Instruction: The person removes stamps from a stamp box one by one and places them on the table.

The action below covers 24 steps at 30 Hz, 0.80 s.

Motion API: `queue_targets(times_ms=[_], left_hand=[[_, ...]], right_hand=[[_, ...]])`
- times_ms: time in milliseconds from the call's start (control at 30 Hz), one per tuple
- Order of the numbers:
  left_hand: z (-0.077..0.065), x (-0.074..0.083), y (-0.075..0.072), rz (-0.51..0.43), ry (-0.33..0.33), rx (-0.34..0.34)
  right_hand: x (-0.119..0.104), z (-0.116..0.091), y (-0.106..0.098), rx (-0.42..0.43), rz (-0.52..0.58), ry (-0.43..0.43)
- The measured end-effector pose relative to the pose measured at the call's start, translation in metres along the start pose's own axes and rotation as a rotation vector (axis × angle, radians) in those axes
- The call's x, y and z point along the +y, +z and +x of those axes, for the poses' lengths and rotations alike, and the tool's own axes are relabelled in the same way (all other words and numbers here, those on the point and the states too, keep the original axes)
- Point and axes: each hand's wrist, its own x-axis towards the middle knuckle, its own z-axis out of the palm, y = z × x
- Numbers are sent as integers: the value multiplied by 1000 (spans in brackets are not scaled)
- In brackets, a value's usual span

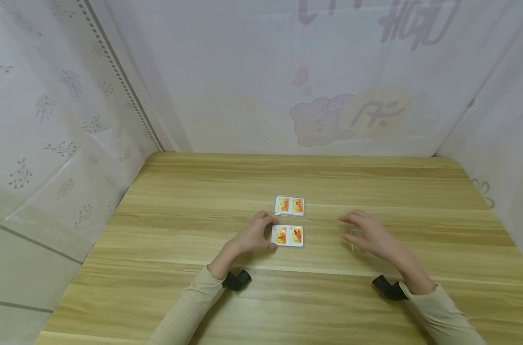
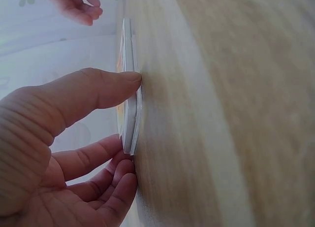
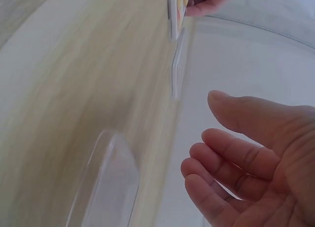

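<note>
Visibly, left fingers (image 2: 86, 158) pinch an illegibly printed card (image 1: 287, 236).

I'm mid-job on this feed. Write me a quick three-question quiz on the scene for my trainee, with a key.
1. Which hand pinches the near picture case?
2. True or false: the right hand grips the clear plastic piece.
3. How many pictures show on the far picture case? A: one; B: two; C: four.

Key:
1. The left hand, at the case's left end.
2. False; the right wrist view shows its fingers apart from it.
3. B, two side by side.
</note>
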Motion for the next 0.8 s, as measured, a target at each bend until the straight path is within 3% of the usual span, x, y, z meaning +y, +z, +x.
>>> queue_targets(times_ms=[267,800], left_hand=[[0,0,0,4,-2,0],[0,0,0,7,-7,0]], right_hand=[[-11,11,5,-54,61,66],[-23,28,17,-51,82,24]])
